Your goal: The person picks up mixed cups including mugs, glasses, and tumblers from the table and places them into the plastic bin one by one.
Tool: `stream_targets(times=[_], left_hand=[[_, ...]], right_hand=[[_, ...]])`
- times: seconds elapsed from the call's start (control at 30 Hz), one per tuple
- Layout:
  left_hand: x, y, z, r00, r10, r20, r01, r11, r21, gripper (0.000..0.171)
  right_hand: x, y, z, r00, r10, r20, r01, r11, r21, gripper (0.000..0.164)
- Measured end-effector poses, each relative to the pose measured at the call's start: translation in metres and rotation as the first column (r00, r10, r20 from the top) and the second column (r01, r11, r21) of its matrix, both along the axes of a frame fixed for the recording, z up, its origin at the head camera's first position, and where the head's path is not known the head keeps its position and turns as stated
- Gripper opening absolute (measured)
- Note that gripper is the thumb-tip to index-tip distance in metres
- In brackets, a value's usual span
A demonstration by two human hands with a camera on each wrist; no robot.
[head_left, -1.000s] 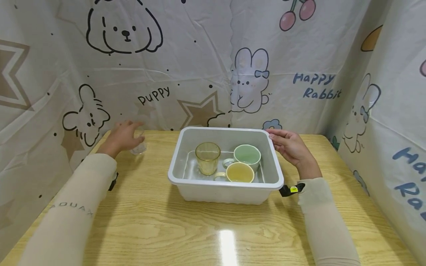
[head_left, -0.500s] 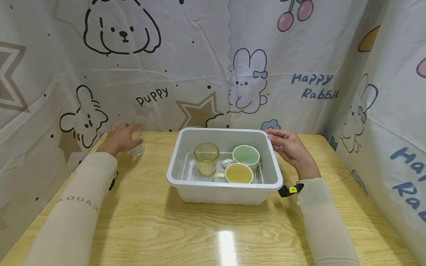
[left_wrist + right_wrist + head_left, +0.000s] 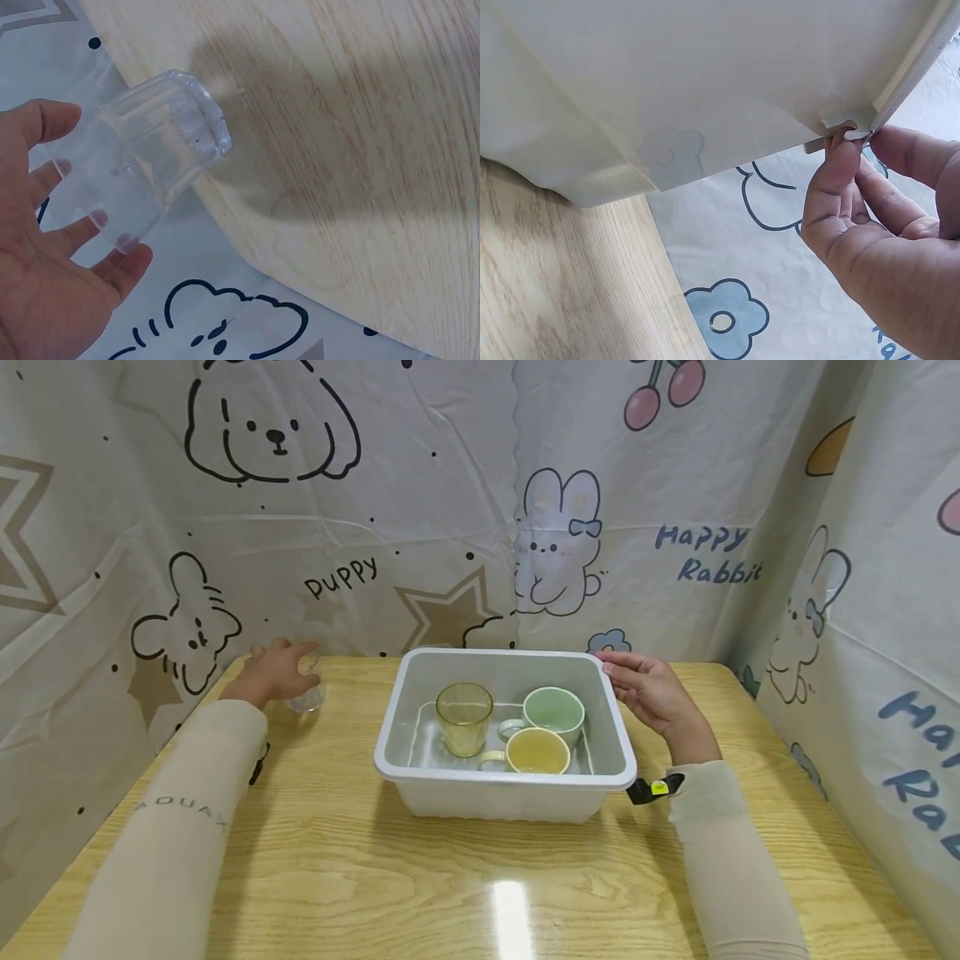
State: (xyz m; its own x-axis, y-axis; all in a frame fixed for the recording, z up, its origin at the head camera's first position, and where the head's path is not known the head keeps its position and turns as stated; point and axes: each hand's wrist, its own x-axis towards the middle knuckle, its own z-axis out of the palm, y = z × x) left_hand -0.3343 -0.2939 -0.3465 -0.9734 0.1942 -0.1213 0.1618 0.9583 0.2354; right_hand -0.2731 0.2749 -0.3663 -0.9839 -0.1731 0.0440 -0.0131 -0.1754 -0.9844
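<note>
My left hand (image 3: 273,672) is at the far left of the table, its thumb and fingers curled round the upper part of a clear cup (image 3: 161,146). In the left wrist view the cup's base is over the wood and the fingertips show through its wall. My right hand (image 3: 652,693) pinches the back right corner of the white plastic basin's rim (image 3: 502,774) between thumb and fingers. Inside the basin stand an amber glass (image 3: 465,720), a green mug (image 3: 555,710) and a yellow mug (image 3: 537,752). The mugs' handles point left.
A wooden table (image 3: 360,885) carries the basin at its middle. Printed cloth (image 3: 420,485) hangs behind and at both sides, close to the table's back edge. In the right wrist view the basin's outer wall (image 3: 682,82) fills the upper part.
The head view has shifted slightly. My left forearm has moved a little, while the left hand stays at the clear cup. My right hand stays on the basin's rim.
</note>
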Motion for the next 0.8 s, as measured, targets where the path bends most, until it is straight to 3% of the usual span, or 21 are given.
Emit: stream_targets(times=[0.6,0.8], left_hand=[[0.002,-0.003,0.003,0.998,0.051,-0.046,-0.049,0.997,0.052,0.068],[0.003,-0.001,0.011,0.994,0.007,-0.107,-0.005,1.0,0.02,0.067]], right_hand=[[-0.001,-0.001,0.002,1.0,-0.005,0.008,0.004,1.0,0.024,0.026],[0.0,0.0,0.0,1.0,-0.003,0.007,0.003,1.0,0.023,0.025]])
